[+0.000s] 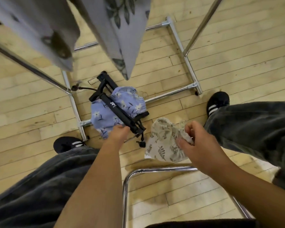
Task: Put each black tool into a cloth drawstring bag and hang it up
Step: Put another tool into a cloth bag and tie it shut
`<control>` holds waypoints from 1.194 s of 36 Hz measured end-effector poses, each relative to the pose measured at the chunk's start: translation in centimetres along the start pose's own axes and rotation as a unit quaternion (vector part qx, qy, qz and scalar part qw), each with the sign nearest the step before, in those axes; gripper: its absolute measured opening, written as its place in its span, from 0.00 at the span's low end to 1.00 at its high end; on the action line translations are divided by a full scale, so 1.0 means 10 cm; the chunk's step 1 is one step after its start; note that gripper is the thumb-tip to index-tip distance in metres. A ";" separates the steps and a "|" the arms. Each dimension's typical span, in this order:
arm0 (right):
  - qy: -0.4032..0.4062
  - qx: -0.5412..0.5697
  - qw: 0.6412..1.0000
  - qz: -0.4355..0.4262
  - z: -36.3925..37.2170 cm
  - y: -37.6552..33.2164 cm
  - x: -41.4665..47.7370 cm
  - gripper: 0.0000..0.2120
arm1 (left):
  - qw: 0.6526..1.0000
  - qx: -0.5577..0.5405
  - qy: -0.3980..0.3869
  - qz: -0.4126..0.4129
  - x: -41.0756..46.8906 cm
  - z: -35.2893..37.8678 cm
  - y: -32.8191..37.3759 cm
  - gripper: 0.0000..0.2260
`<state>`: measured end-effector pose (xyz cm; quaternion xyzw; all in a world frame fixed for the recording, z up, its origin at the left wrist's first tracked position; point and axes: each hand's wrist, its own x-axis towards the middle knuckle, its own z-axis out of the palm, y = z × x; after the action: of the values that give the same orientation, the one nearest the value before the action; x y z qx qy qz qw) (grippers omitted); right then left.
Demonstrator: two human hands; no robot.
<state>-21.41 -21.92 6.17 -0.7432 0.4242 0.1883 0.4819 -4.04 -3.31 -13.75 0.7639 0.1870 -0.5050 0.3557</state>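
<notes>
A black tool (118,109), long and tube-shaped with a handle and a hose, lies across a blue flowered cloth bag (104,116) on the wooden floor. My left hand (118,134) grips the tool's near end. A second black tool (104,83) lies just behind it. My right hand (196,142) holds the gathered top of a beige leaf-print drawstring bag (163,143), which rests on the floor to the right. Two lavender patterned bags (120,27) hang above from the rack.
A chrome clothes rack (190,69) surrounds the spot, with base bars on the floor and uprights at left and right. A chrome chair frame (127,181) sits close below my arms. My legs and black shoes (218,101) flank the bags.
</notes>
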 end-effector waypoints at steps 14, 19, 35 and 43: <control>0.001 0.003 1.000 0.003 0.03 0.10 0.21 0.09 | 0.958 0.277 -0.066 0.040 -0.32 0.07 0.15 0.10; -0.027 0.015 0.999 -0.023 -0.01 0.04 0.12 0.13 | 0.944 0.319 -0.039 0.069 -0.66 -0.02 0.41 0.15; 0.000 0.071 0.985 -0.160 -0.29 0.15 -0.78 0.34 | 0.966 0.093 0.144 0.195 -2.28 -0.57 0.72 0.13; 0.017 0.074 0.980 -0.186 -0.39 0.33 -1.02 0.38 | 0.960 0.048 0.105 0.255 -2.92 -0.54 0.50 0.16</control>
<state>-30.35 -21.31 13.18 -0.7742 0.2996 0.0513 0.5552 -9.67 -0.62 15.68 0.8509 -0.0021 -0.3229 0.4143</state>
